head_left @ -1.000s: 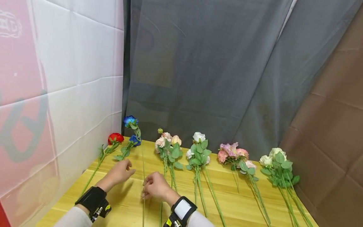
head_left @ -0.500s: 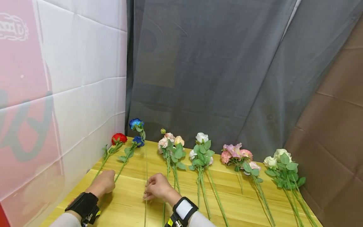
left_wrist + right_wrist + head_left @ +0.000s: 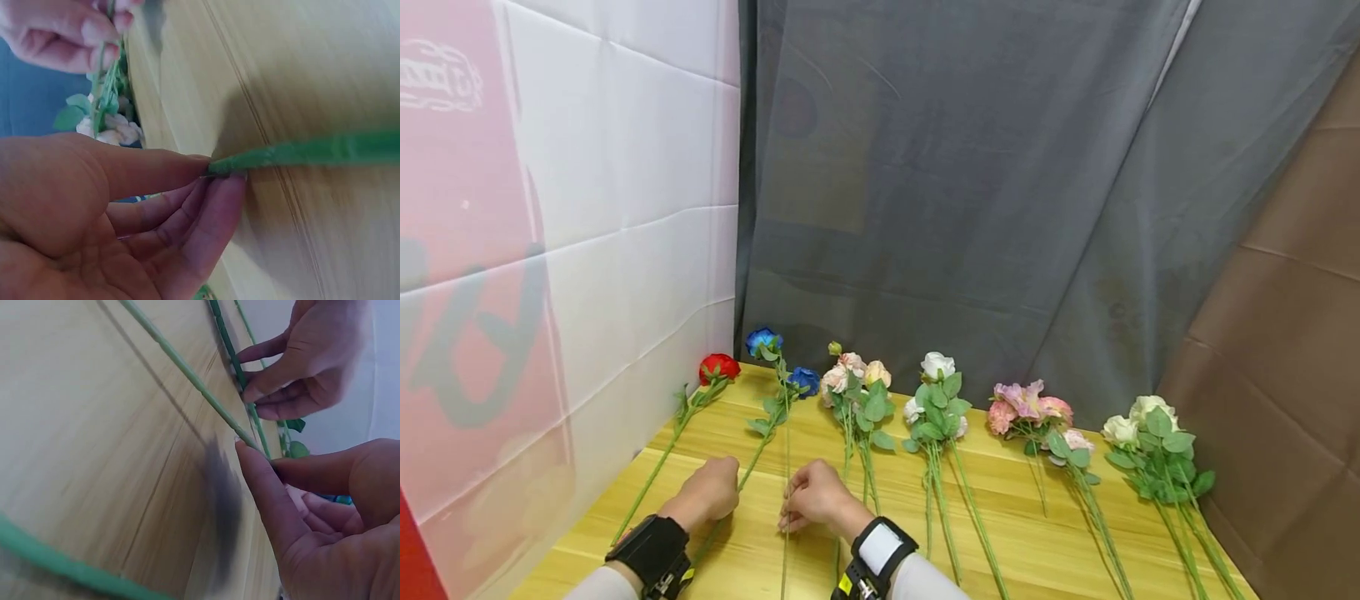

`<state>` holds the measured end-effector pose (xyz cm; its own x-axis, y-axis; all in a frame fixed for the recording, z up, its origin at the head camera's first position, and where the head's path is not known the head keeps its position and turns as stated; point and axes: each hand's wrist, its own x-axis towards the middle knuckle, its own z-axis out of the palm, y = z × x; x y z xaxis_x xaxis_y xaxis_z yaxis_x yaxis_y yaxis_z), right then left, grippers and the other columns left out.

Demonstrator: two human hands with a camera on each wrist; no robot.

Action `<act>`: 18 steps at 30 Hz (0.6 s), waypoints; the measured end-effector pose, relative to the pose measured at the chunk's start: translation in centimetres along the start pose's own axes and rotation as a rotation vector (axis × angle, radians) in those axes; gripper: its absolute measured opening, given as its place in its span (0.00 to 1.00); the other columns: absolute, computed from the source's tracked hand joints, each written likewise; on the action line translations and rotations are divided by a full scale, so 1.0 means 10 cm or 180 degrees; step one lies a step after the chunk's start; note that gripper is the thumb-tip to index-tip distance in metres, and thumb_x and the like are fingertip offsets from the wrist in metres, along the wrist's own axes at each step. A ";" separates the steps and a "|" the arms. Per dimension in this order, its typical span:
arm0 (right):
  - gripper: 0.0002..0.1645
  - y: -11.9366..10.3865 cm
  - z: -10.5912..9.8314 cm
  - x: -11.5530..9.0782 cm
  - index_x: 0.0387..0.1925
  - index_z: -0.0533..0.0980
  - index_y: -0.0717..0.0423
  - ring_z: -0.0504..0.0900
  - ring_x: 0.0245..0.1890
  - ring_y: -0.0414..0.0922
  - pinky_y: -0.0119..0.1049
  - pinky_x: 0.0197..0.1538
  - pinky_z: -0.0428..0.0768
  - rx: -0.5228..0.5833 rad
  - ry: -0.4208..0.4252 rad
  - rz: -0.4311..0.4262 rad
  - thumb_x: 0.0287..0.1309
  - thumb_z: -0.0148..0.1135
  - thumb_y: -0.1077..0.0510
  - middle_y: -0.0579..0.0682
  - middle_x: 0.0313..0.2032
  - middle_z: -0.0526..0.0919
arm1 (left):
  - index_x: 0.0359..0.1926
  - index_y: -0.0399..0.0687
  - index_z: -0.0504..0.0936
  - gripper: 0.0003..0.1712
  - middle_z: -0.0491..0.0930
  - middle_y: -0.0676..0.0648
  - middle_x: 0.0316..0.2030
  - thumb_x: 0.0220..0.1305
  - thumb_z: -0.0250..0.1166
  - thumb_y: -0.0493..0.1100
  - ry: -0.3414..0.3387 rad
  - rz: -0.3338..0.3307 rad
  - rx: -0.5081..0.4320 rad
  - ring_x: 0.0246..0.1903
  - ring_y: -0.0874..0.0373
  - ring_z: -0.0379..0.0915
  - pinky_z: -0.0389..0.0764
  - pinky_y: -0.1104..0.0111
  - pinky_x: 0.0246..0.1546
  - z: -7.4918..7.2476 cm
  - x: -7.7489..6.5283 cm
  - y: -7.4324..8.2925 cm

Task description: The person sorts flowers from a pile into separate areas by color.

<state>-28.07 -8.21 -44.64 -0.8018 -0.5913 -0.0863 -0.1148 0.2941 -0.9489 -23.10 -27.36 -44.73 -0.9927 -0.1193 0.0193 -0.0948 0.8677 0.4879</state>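
Toward the left of the table, my left hand [image 3: 703,493] pinches the green stem [image 3: 294,153] of a blue artificial rose [image 3: 805,382] between thumb and fingers. That flower head leans to the right near the back edge. My right hand [image 3: 817,498] pinches a second stem [image 3: 187,375], held a little off the wood. It runs up to another blue rose [image 3: 763,342], whose head stands higher against the curtain. The two blue stems cross near their leaves. Left of my left hand lies a single red rose [image 3: 718,367].
Rightward along the wooden table [image 3: 752,567] lie bunches of pale pink flowers [image 3: 837,379], white roses [image 3: 937,365], pink-purple flowers [image 3: 1022,400] and cream roses [image 3: 1152,412]. A grey curtain [image 3: 925,183] closes the back, with a white wall cloth [image 3: 640,167] at left.
My left hand has dropped onto the lower blue rose's stem and shifted right with it, carrying that flower rightward past the other blue stem. My right hand stays nearly in place.
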 end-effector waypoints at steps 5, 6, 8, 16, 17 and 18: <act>0.07 0.02 0.00 0.03 0.26 0.76 0.71 0.88 0.23 0.57 0.42 0.28 0.87 -0.0213 0.0135 0.0136 0.59 0.61 0.77 0.61 0.21 0.83 | 0.23 0.44 0.70 0.14 0.68 0.49 0.18 0.58 0.61 0.25 0.0005 0.0074 -0.0177 0.17 0.56 0.65 0.64 0.66 0.21 0.06 0.00 0.05; 0.08 0.02 -0.01 0.03 0.25 0.77 0.71 0.87 0.22 0.56 0.41 0.27 0.87 -0.0278 0.0152 0.0169 0.59 0.62 0.77 0.61 0.21 0.83 | 0.20 0.46 0.69 0.16 0.65 0.51 0.16 0.58 0.62 0.26 -0.0009 0.0081 -0.0221 0.15 0.58 0.61 0.61 0.68 0.20 0.06 0.01 0.03; 0.08 0.01 -0.03 0.03 0.25 0.78 0.70 0.87 0.21 0.55 0.41 0.26 0.86 -0.0429 0.0153 0.0229 0.59 0.64 0.75 0.61 0.20 0.83 | 0.16 0.49 0.65 0.21 0.59 0.53 0.12 0.58 0.64 0.29 -0.0013 0.0070 -0.0270 0.12 0.61 0.55 0.57 0.70 0.18 0.03 0.03 -0.02; 0.19 -0.13 -0.28 -0.16 0.17 0.77 0.62 0.75 0.11 0.44 0.33 0.18 0.73 -0.1485 0.0018 -0.0106 0.64 0.65 0.63 0.51 0.12 0.75 | 0.35 0.30 0.76 0.06 0.74 0.33 0.34 0.58 0.60 0.31 0.0404 -0.0188 0.0284 0.35 0.34 0.74 0.78 0.47 0.31 -0.45 0.13 -0.54; 0.18 -0.15 -0.34 -0.20 0.18 0.78 0.61 0.73 0.12 0.42 0.32 0.19 0.71 -0.1611 0.0022 -0.0173 0.64 0.65 0.62 0.48 0.12 0.75 | 0.36 0.29 0.77 0.06 0.74 0.31 0.35 0.58 0.59 0.30 0.0435 -0.0179 0.0376 0.36 0.31 0.74 0.78 0.44 0.33 -0.48 0.14 -0.62; 0.17 -0.17 -0.41 -0.25 0.19 0.78 0.60 0.71 0.13 0.39 0.31 0.20 0.68 -0.1701 0.0023 -0.0229 0.65 0.65 0.61 0.46 0.14 0.74 | 0.36 0.28 0.77 0.06 0.75 0.29 0.36 0.58 0.58 0.29 0.0446 -0.0159 0.0438 0.37 0.30 0.74 0.78 0.43 0.34 -0.50 0.14 -0.69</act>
<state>-28.27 -4.16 -41.59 -0.7847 -0.6194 -0.0230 -0.4504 0.5953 -0.6654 -23.50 -35.88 -43.73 -0.9672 -0.2215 0.1241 -0.1625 0.9157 0.3675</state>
